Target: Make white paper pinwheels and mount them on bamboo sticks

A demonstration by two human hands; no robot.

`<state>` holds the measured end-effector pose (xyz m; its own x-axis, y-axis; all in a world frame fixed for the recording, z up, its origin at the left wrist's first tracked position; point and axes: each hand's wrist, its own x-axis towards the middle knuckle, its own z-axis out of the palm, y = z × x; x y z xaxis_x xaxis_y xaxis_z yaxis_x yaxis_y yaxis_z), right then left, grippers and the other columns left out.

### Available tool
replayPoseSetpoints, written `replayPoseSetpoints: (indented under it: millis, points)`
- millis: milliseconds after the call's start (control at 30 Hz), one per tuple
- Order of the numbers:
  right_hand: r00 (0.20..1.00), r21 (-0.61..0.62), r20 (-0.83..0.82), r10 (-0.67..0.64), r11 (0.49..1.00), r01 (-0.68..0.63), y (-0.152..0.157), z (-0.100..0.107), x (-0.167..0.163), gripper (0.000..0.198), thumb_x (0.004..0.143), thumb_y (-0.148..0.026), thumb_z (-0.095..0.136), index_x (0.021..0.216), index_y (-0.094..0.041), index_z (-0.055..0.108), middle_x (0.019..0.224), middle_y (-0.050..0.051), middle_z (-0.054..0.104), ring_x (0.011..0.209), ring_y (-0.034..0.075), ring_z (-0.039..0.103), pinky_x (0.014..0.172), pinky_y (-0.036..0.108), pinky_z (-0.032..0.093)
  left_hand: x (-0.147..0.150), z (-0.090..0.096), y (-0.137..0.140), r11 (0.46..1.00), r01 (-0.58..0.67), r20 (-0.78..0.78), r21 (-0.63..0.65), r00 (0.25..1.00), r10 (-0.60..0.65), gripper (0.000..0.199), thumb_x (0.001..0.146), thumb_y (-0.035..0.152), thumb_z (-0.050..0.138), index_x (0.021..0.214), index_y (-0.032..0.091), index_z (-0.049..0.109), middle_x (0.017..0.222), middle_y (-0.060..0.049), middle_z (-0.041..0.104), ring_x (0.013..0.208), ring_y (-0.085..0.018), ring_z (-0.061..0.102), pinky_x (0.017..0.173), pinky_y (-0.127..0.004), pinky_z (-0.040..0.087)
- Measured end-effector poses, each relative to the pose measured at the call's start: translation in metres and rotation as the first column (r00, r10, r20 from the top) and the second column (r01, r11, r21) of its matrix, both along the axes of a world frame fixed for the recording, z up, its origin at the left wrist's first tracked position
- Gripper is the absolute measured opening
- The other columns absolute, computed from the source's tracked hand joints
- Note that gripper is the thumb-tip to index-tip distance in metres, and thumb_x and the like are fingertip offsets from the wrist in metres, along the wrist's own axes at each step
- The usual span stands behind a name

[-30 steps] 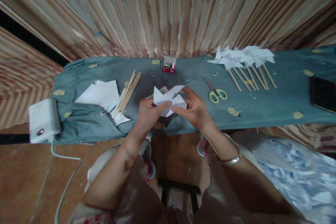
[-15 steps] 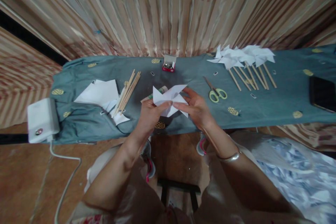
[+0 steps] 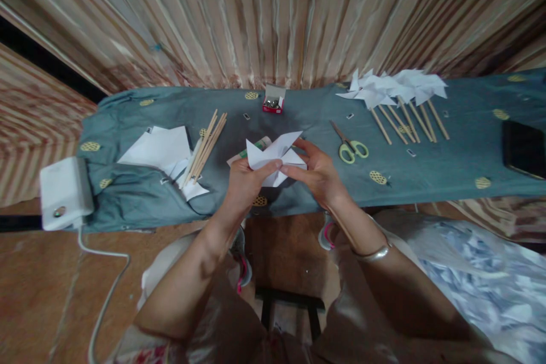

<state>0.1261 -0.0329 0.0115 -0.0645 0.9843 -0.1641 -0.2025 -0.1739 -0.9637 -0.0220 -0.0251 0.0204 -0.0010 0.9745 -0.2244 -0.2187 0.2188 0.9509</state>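
Observation:
A white paper pinwheel (image 3: 277,151) with folded blades is held between my two hands over the near edge of the cloth-covered table. My left hand (image 3: 247,182) grips its left side, thumb pressed near the centre. On the other side my right hand (image 3: 319,176) pinches it, its thumb also close to the middle. The fingers behind the paper are mostly hidden. Partly covered by the pinwheel lies a green and white tube-like item (image 3: 249,151). Beyond it stands an open red box (image 3: 273,103) of small metal pieces. Scissors (image 3: 350,147) with green handles lie to the right.
Several wooden sticks (image 3: 209,148) and white paper sheets (image 3: 157,151) lie at left, near a white device (image 3: 66,193) with a cable. Finished-looking pinwheels on sticks (image 3: 396,94) are grouped at right. A black phone (image 3: 524,149) rests farther right. A bag of paper pieces (image 3: 482,278) sits below.
Both hands still hold the pinwheel, which has tilted slightly so that its blades look flatter. The view has shifted a little.

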Motion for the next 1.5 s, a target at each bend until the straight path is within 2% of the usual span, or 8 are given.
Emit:
replayPoseSetpoints:
  millis: [200, 333, 500, 700, 900, 1067, 1333, 1500]
  points:
    - [1.0, 0.015, 0.007, 0.0, 1.0, 0.0, -0.003, -0.001, -0.001, 0.068, 0.057, -0.039, 0.087, 0.115, -0.024, 0.057, 0.084, 0.001, 0.075, 0.082, 0.025, 0.072, 0.08, 0.04, 0.057, 0.002, -0.001, -0.001, 1.0, 0.008, -0.003, 0.009, 1.0, -0.008, 0.028, 0.052, 0.029, 0.087, 0.073, 0.015, 0.076, 0.068, 0.0, 0.073, 0.057, -0.012, 0.06, 0.058, -0.025, 0.048]
    - [1.0, 0.006, 0.024, -0.016, 1.0, 0.016, -0.002, -0.004, 0.0, 0.065, 0.058, -0.04, 0.086, 0.114, -0.024, 0.058, 0.085, 0.001, 0.076, 0.082, 0.025, 0.072, 0.079, 0.04, 0.057, 0.004, -0.005, 0.0, 1.0, 0.002, -0.034, 0.02, 0.999, -0.001, 0.031, 0.052, 0.033, 0.088, 0.073, 0.014, 0.075, 0.069, -0.002, 0.073, 0.06, -0.014, 0.061, 0.058, -0.026, 0.049]
    - [0.999, 0.003, 0.028, -0.041, 0.999, 0.041, -0.001, -0.002, 0.005, 0.066, 0.058, -0.041, 0.086, 0.114, -0.023, 0.058, 0.085, 0.001, 0.076, 0.08, 0.024, 0.072, 0.077, 0.039, 0.057, 0.004, -0.008, 0.001, 0.998, 0.065, -0.01, 0.007, 0.998, -0.065, 0.033, 0.055, 0.04, 0.088, 0.072, 0.015, 0.075, 0.069, -0.003, 0.072, 0.061, -0.014, 0.061, 0.061, -0.028, 0.049]
    - [0.998, 0.036, 0.052, -0.022, 0.999, 0.02, -0.002, -0.003, 0.009, 0.063, 0.06, -0.041, 0.085, 0.114, -0.023, 0.058, 0.085, 0.002, 0.074, 0.083, 0.024, 0.071, 0.079, 0.039, 0.056, 0.007, -0.01, 0.001, 0.998, 0.062, -0.036, 0.031, 0.997, -0.061, 0.031, 0.054, 0.038, 0.088, 0.072, 0.016, 0.075, 0.071, -0.002, 0.072, 0.064, -0.016, 0.062, 0.064, -0.029, 0.05]
    - [1.0, 0.015, 0.013, -0.02, 1.0, 0.02, -0.003, -0.001, 0.01, 0.067, 0.056, -0.043, 0.088, 0.112, -0.023, 0.059, 0.081, 0.0, 0.075, 0.079, 0.023, 0.071, 0.073, 0.036, 0.057, 0.009, -0.009, 0.0, 0.998, 0.047, -0.038, 0.029, 0.998, -0.046, 0.028, 0.055, 0.034, 0.087, 0.071, 0.016, 0.074, 0.068, -0.001, 0.071, 0.059, -0.014, 0.059, 0.06, -0.028, 0.048]
    - [1.0, 0.048, 0.014, -0.009, 0.999, 0.009, -0.004, -0.005, 0.009, 0.061, 0.057, -0.044, 0.088, 0.108, -0.023, 0.061, 0.086, 0.001, 0.076, 0.084, 0.024, 0.072, 0.078, 0.038, 0.058, 0.008, -0.012, 0.0, 0.997, 0.058, -0.062, 0.043, 0.997, -0.056, 0.025, 0.057, 0.035, 0.085, 0.069, 0.016, 0.073, 0.066, -0.001, 0.07, 0.058, -0.015, 0.059, 0.057, -0.027, 0.048]
    - [0.998, 0.017, 0.027, -0.052, 0.999, 0.051, -0.002, -0.009, 0.013, 0.061, 0.058, -0.039, 0.086, 0.11, -0.021, 0.06, 0.088, 0.003, 0.076, 0.081, 0.023, 0.071, 0.077, 0.038, 0.057, 0.009, -0.013, 0.002, 0.997, 0.075, -0.061, 0.03, 0.995, -0.073, 0.031, 0.057, 0.041, 0.087, 0.072, 0.016, 0.075, 0.069, -0.003, 0.072, 0.062, -0.016, 0.061, 0.06, -0.028, 0.049]
    - [0.999, -0.001, 0.01, -0.041, 0.999, 0.041, -0.002, -0.005, 0.013, 0.064, 0.056, -0.041, 0.088, 0.11, -0.022, 0.059, 0.084, 0.001, 0.076, 0.08, 0.023, 0.071, 0.076, 0.037, 0.057, 0.009, -0.013, 0.002, 0.997, 0.07, -0.039, 0.025, 0.997, -0.069, 0.03, 0.053, 0.036, 0.089, 0.07, 0.016, 0.075, 0.069, -0.002, 0.072, 0.06, -0.014, 0.06, 0.061, -0.027, 0.048]
